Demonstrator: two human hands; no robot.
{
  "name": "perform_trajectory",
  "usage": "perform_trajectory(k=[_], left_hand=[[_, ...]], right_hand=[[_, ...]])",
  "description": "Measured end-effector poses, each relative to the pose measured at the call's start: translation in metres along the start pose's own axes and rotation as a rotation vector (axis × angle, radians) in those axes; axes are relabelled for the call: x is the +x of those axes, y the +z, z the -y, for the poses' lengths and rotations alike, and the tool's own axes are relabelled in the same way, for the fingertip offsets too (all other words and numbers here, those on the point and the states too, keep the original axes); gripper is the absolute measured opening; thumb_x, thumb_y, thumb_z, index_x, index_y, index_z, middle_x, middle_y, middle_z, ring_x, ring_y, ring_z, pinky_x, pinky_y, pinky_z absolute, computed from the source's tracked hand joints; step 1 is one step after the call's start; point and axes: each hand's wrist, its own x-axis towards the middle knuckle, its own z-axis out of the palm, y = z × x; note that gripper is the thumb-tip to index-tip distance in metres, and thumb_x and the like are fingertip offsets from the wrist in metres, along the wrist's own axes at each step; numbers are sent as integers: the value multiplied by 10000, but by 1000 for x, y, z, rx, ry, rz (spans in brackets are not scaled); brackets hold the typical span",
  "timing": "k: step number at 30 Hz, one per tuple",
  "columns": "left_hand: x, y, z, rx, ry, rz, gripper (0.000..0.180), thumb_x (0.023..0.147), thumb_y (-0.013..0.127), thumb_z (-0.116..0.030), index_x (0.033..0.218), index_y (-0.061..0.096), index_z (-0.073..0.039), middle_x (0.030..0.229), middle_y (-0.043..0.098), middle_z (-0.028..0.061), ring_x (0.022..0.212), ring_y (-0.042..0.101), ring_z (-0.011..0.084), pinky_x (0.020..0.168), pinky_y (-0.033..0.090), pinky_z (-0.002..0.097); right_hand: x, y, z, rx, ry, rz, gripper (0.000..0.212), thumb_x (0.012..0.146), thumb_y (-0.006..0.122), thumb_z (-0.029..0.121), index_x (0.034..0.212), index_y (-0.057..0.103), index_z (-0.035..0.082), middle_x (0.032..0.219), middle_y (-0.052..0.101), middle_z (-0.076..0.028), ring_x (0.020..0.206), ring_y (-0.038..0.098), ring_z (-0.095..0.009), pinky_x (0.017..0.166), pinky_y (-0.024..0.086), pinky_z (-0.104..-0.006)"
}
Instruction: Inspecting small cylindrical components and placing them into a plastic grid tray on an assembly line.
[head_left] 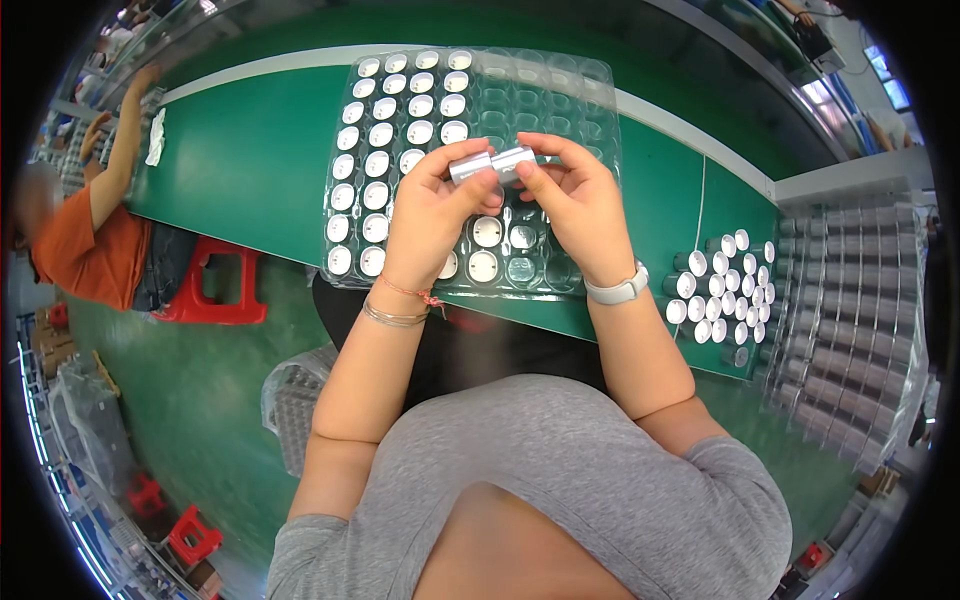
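A green tabletop (250, 160) fills the upper middle of the view, running from about ten o'clock to four o'clock, with a white strip along its far edge. On it, at twelve o'clock, lies one clear plastic tray (560, 90) moulded into rows of round pockets. Its left four columns hold white-topped cylinders (378, 165), roughly thirty that can be counted, with a few more partly hidden under the hands; the pockets on the right side of the tray show bare plastic.

At three o'clock a stack of clear trays (850, 300) stands off the end of the tabletop, filled with rows of grey cylinders too many and too blurred to count. Just left of that stack, a loose cluster of white-capped cylinders (722, 290) stands upright on the tabletop, about twenty.

At nine o'clock a person in an orange shirt (85, 250) sits by one red stool (215, 285); two more red stools sit near seven o'clock.

Over the tray's centre, the left hand (430, 205) and right hand (575, 200) meet. Each grip is closed around one end of two silver metal cylinders (492, 163), held end to end and horizontal, above the tray and not touching it. The right wrist carries one white wristband (618, 291); the left wrist has two thin bracelets (400, 305).
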Motion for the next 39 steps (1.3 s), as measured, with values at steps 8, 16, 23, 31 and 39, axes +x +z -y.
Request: perform_trajectory(k=[8,16,23,31,39], left_hand=[[-3,2,0,17,12,12,465,819,698,57,1250,527,45,1077,634,127,852,638,137,717,554,255],[-5,7,0,5,85,-40,449,827,697,41,1237,514,47,1043,646,115,844,640,137,723,561,266],[-4,3,-2,-11,21,-23,391,810,686,92,1169,533,69,1066,632,135,854,654,149,720,570,263],[-4,3,-1,4,29,0,381,806,692,92,1158,547,67,1066,631,130,879,661,159,719,576,256],[-4,3,0,13,40,22,357,803,699,90,1133,570,54,1070,630,114,901,658,158,717,576,252]], right_hand=[[-4,0,11,40,87,30,350,937,609,99,1266,563,-11,1135,623,-110,883,631,-143,765,520,-257],[-3,-3,9,31,65,45,306,937,587,82,1228,561,-11,1109,610,-102,927,619,-149,794,512,-281],[-2,-2,-4,-28,-205,86,447,865,602,-62,1296,510,13,1220,547,-121,1118,554,-191,944,478,-322],[-3,-3,2,-129,-218,189,582,814,579,-117,1362,460,38,1232,532,-127,1176,526,-210,1016,435,-346],[-4,-2,2,-127,-216,192,652,818,574,-114,1425,388,39,1223,534,-134,1169,531,-211,1029,420,-347]])
